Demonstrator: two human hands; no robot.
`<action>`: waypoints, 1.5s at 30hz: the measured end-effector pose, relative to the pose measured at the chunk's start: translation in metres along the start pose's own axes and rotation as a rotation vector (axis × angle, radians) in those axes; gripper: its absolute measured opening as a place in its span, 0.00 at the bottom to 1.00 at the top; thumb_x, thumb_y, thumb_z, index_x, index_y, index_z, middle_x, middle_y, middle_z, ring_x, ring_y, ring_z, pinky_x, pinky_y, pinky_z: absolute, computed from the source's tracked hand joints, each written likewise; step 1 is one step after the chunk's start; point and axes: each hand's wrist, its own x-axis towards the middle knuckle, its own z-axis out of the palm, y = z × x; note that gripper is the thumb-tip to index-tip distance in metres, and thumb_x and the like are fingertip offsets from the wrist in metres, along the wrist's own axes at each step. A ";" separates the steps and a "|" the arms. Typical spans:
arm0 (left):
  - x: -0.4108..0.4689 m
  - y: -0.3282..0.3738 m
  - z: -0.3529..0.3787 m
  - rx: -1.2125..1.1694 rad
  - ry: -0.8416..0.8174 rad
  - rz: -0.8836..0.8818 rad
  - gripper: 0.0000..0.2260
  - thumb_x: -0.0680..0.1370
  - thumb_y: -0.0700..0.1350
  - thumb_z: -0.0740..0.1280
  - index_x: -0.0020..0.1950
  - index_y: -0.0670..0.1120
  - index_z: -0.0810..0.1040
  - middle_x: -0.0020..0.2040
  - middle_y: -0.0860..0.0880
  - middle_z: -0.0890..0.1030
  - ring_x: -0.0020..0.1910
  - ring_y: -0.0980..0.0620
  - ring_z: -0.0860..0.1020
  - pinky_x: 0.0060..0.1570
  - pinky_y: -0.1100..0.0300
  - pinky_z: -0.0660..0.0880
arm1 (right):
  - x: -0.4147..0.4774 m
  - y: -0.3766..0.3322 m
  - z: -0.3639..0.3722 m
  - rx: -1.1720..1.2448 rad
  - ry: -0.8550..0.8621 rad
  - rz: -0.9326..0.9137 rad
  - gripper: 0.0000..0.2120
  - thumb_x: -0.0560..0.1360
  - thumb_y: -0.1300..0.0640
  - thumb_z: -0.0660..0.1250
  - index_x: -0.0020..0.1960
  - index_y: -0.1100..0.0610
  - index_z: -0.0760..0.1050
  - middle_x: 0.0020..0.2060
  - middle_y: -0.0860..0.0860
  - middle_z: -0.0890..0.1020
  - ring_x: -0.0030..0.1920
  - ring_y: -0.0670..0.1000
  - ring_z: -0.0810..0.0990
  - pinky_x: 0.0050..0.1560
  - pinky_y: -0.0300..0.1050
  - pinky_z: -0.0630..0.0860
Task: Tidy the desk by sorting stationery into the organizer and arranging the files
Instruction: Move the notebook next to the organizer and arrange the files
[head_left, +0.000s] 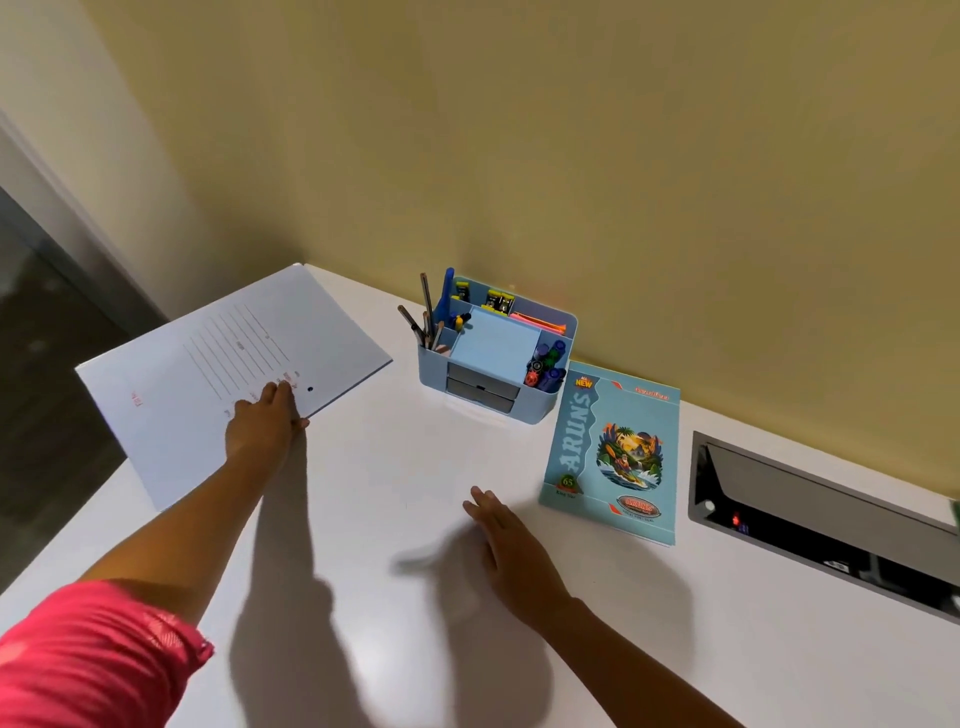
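A pale blue file folder (208, 364) is held at the desk's far left corner, hanging over the left edge. My left hand (265, 423) pinches its near edge, fingers on top and thumb beneath. A light blue desk organizer (524, 400) stands by the wall, filled with pencils, markers, sticky notes and clips. To its right a blue notebook (613, 452) with a printed cover lies flat. My right hand (504, 535) hovers low over the white desk (395, 493) left of the notebook, fingers spread, holding nothing.
A grey recessed cable box (831, 514) with its lid raised is set into the desk at the right. The yellow wall runs along the desk's back edge. Dark floor shows beyond the left edge.
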 end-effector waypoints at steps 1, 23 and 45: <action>0.001 0.002 0.000 0.048 -0.008 0.022 0.24 0.80 0.46 0.61 0.74 0.42 0.57 0.68 0.42 0.69 0.60 0.36 0.72 0.54 0.43 0.76 | 0.000 -0.001 -0.001 -0.002 -0.001 0.004 0.27 0.75 0.67 0.53 0.73 0.54 0.63 0.74 0.43 0.57 0.74 0.40 0.50 0.70 0.27 0.45; -0.131 0.030 -0.083 -0.523 0.874 0.120 0.10 0.80 0.36 0.58 0.58 0.35 0.75 0.44 0.35 0.79 0.40 0.39 0.77 0.42 0.44 0.76 | 0.010 -0.049 -0.049 0.348 0.073 0.350 0.14 0.79 0.58 0.61 0.64 0.51 0.70 0.59 0.48 0.79 0.59 0.48 0.78 0.61 0.47 0.75; -0.258 0.151 -0.121 -0.241 1.167 1.082 0.15 0.78 0.34 0.60 0.60 0.48 0.74 0.56 0.50 0.82 0.59 0.49 0.78 0.55 0.48 0.66 | -0.088 -0.034 -0.298 1.776 0.327 0.452 0.18 0.77 0.47 0.57 0.46 0.57 0.80 0.42 0.55 0.84 0.42 0.57 0.83 0.42 0.46 0.80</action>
